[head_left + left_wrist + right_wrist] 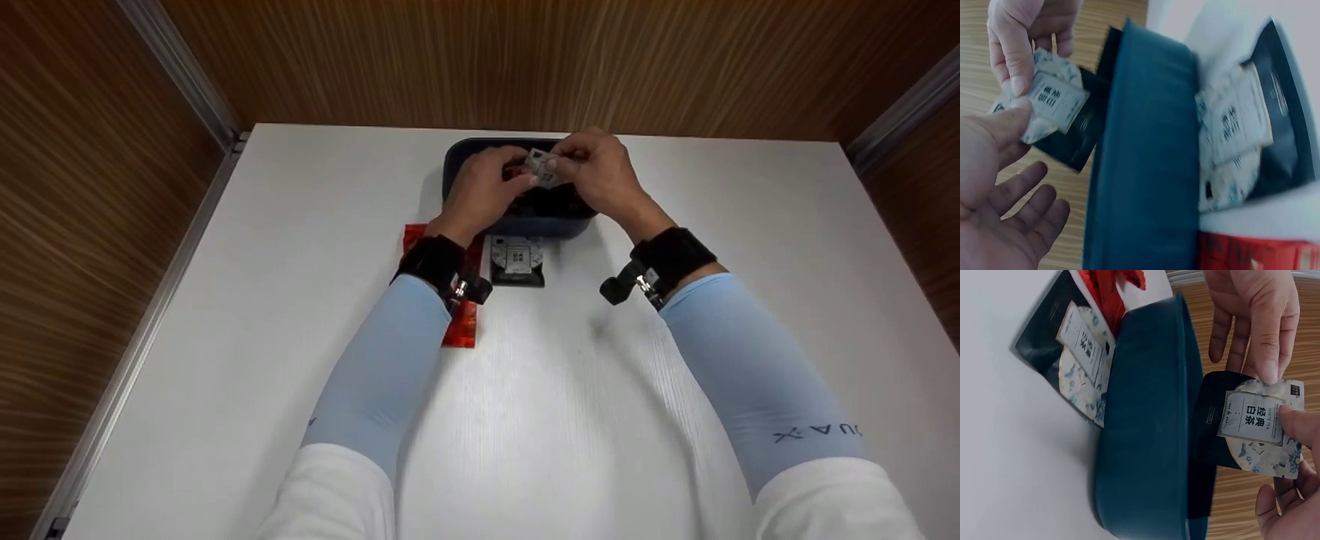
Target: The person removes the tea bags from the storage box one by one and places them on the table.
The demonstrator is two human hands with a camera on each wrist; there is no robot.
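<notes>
**Both hands on one tea packet above the dark bin**

Left hand [480,191] and right hand [600,176] meet over the far part of the white surface [525,420], directly above a dark blue bin [525,221]. Between them: a small dark tea packet [1247,424] with a pale label. In the right wrist view the right hand's grip is a pinch, thumb on the label face and forefinger on the packet's upper edge. In the left wrist view the left thumb [999,126] presses the packet's near corner; the other left fingers lie loosely spread below it, not on the packet. Packet hangs partly past the bin's rim, lower end inside or behind the wall; which, I cannot tell.

Just near of the bin, a second tea packet [517,260] lies flat on the surface, close to the bin wall; whether touching, I cannot tell. Left of it a red packet [459,324] lies flat, partly under the left wrist.

Edges and room: bin sits close to the far edge, with wood panel wall [480,60] behind. Left edge runs along a metal rail [135,352]. Broad open surface near, left and right of the bin.
</notes>
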